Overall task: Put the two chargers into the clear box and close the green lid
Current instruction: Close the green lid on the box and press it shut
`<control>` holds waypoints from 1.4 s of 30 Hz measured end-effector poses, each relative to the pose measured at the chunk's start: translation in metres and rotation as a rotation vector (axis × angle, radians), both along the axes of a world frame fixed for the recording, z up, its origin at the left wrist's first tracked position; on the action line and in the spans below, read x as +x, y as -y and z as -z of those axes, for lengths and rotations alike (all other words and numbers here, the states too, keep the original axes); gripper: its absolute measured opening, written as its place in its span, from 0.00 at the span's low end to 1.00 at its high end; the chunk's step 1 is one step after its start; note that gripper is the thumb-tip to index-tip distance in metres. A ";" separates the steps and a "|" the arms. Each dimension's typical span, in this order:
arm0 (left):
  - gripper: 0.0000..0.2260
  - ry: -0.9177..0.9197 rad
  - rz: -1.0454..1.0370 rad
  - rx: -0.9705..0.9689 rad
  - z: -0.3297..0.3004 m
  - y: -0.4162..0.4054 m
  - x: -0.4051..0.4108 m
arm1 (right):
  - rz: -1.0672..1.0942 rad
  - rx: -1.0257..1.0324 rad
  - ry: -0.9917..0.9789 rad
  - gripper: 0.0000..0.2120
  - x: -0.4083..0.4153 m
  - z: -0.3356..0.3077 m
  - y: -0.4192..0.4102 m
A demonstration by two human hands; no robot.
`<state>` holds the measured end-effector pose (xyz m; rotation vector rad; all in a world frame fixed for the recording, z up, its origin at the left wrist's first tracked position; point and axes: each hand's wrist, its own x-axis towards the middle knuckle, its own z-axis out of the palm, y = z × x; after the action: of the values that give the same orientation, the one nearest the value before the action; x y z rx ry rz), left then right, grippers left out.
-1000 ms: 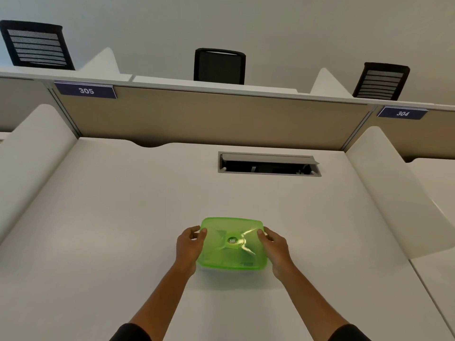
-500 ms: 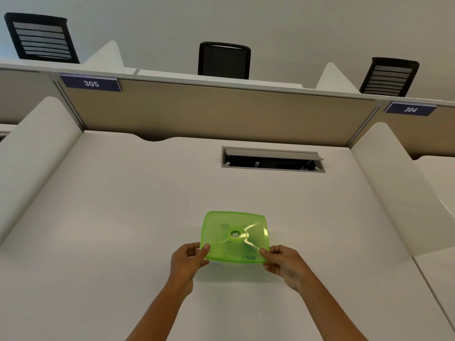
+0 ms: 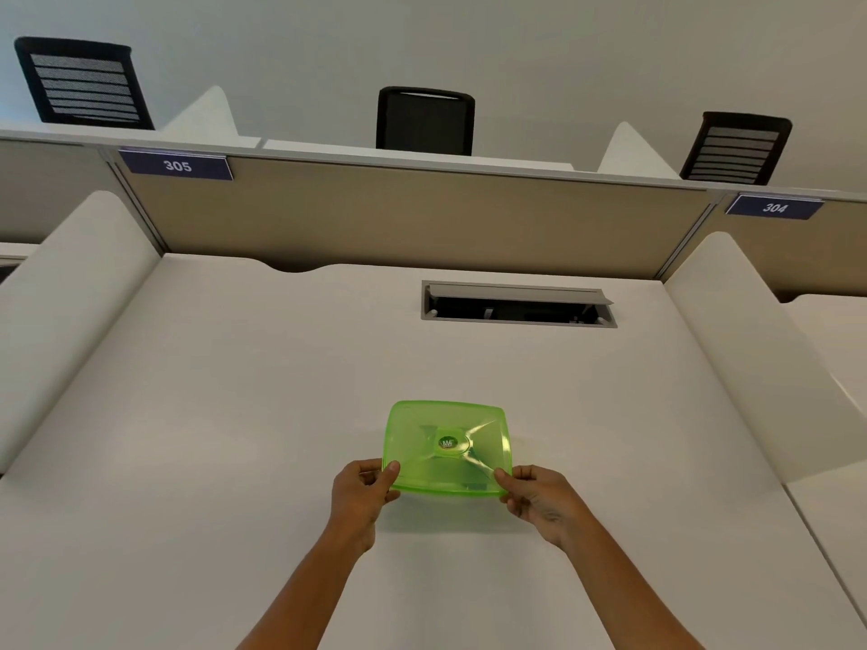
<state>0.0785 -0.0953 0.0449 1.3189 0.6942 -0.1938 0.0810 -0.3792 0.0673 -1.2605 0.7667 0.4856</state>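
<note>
A translucent green lid [image 3: 445, 447] covers the clear box on the white desk [image 3: 234, 415], a round label at its centre. The box underneath is mostly hidden by the lid. My left hand [image 3: 361, 492] pinches the lid's near left corner, thumb on top. My right hand [image 3: 535, 497] pinches the near right corner the same way. Faint shapes show through the lid, but I cannot make out the chargers.
An open cable hatch [image 3: 518, 304] is set into the desk behind the box. White side dividers [image 3: 750, 368] flank the desk, and a tan partition [image 3: 422, 218] closes the back. Black chairs stand beyond it.
Both hands slid from the lid's left and right sides down to its two near corners. The view shifted slightly; the box stayed in place.
</note>
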 end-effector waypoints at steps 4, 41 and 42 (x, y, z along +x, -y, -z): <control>0.12 0.009 -0.001 -0.004 -0.001 0.001 -0.001 | 0.000 0.000 -0.008 0.12 0.001 -0.002 -0.001; 0.13 0.072 0.048 0.147 -0.016 0.014 0.112 | 0.107 -0.036 0.110 0.11 0.113 -0.026 -0.015; 0.13 0.068 0.056 0.169 -0.016 0.015 0.122 | 0.115 -0.036 0.114 0.12 0.121 -0.027 -0.016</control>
<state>0.2004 -0.1105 0.0607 1.5003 0.6269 -0.1372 0.2025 -0.3635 0.0942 -1.2587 0.7500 0.3051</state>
